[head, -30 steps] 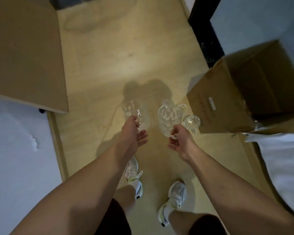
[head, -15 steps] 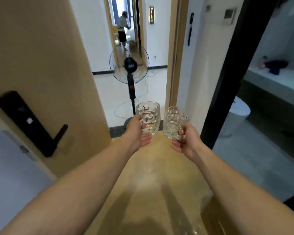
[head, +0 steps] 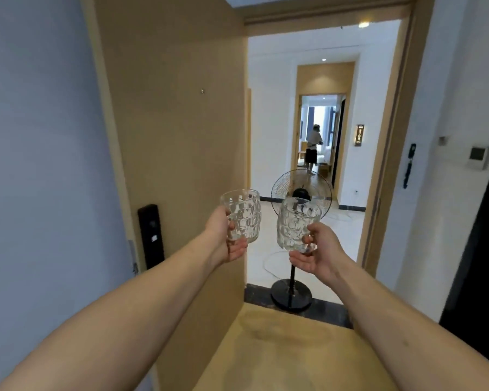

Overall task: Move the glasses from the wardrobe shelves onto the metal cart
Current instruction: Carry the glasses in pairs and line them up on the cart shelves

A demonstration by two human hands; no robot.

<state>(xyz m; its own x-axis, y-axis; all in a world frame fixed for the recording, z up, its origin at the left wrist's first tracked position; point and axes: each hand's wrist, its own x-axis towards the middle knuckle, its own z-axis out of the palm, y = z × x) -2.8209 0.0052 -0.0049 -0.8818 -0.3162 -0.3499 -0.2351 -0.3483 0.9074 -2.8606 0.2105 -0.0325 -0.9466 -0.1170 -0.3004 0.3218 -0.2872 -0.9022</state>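
Head view shows the left hand (head: 227,239) curled round one glass (head: 242,214) and the right hand (head: 316,251) gripping another glass (head: 296,222), both upright and held apart in front, probably so they do not knock together while carried. No cart or wardrobe is in sight. Ahead, the open door (head: 175,136) leaves a doorway where a standing fan (head: 297,235) partly blocks the path; a person (head: 312,149) stands far beyond.

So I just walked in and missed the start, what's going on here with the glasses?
A person is carrying two clear patterned glasses, one per hand. The left hand holds the left glass; the right hand holds the right glass. They face an open doorway where a standing fan blocks part of the way. No metal cart is in view.
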